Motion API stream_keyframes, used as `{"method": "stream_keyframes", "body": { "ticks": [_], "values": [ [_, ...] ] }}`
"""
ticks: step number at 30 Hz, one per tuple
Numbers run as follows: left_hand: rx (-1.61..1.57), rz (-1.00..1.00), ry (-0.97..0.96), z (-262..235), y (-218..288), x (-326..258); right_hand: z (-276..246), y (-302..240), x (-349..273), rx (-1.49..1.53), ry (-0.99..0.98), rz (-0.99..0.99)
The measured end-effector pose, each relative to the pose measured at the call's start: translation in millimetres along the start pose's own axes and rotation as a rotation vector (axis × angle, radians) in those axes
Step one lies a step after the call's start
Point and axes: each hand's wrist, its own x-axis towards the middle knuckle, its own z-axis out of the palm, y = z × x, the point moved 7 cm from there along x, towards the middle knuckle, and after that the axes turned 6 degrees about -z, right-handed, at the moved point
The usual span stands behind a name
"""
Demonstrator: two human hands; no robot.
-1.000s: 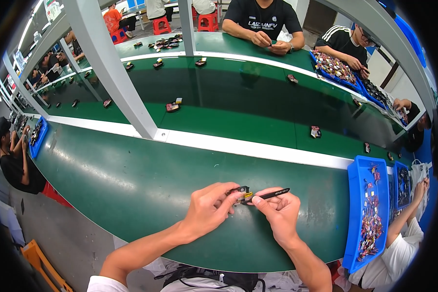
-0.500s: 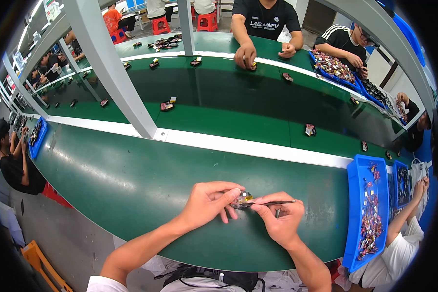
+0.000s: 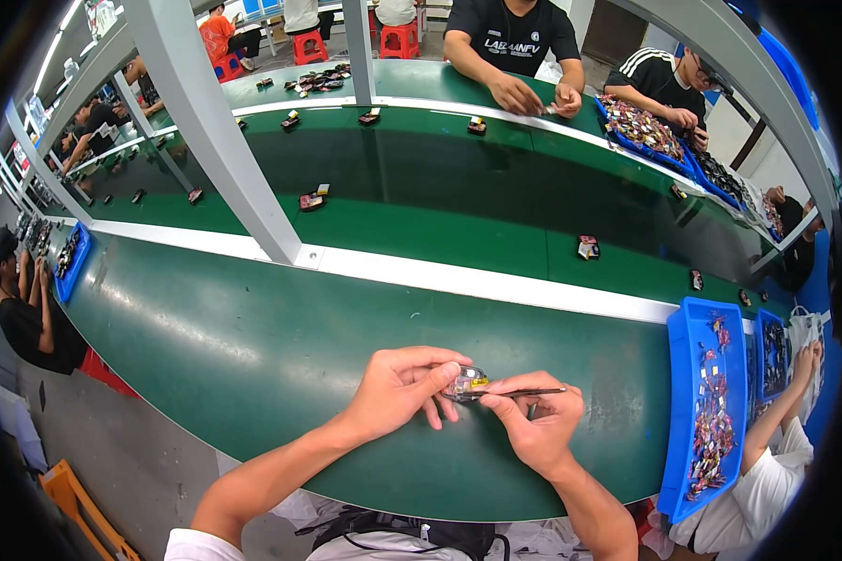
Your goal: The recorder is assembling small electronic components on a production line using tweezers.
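My left hand [image 3: 402, 391] grips a small rounded electronic unit [image 3: 464, 381] with a dark casing and a yellow patch, held between thumb and fingers above the green table. From the other side, my right hand [image 3: 541, 421] pinches a slim black tool [image 3: 533, 392] that looks like tweezers. Its left end reaches the near edge of the unit; the exact contact is too small to make out. Both hands are close together, with the unit between them.
To my right stands a blue tray [image 3: 675, 411] of small reddish parts, with a smaller blue bin [image 3: 760, 323] beyond. Past a white rail [image 3: 496, 289], a green conveyor belt [image 3: 421, 229] carries scattered units. A grey post [image 3: 220, 140] rises at left. Co-workers sit around.
Units on the belt have shifted slightly left. The person opposite has drawn a hand back from the belt, and one unit near it is gone. My hands have barely moved.
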Motion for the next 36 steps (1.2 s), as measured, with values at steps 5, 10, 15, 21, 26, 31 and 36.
{"method": "stream_keyframes", "body": {
  "ticks": [5,10,15,21,26,31,36],
  "values": [
    [0.001,0.016,0.0,-0.2,0.6,0.0,-0.5,-4.8,2.0,-0.04,-0.01,-0.036],
    [0.008,0.022,0.014,-0.7,1.0,-0.9,0.9,-3.3,0.8,-0.031,-0.021,-0.021],
    [0.003,0.039,0.053,-1.3,-0.5,1.1,-5.0,-5.4,2.4,-0.012,0.031,-0.008],
    [0.011,0.043,0.044,0.4,1.0,0.8,-2.5,-14.3,3.5,-0.091,-0.027,-0.09],
    [0.014,0.04,0.055,0.0,1.0,0.9,-1.1,-14.2,3.4,-0.115,-0.04,-0.114],
    [0.001,0.033,0.045,0.3,-1.1,1.8,-0.1,-19.3,6.4,-0.114,-0.042,-0.134],
    [-0.014,-0.016,0.032,0.7,-2.7,3.7,4.4,-32.7,6.2,-0.176,-0.106,-0.352]
  ]
}}
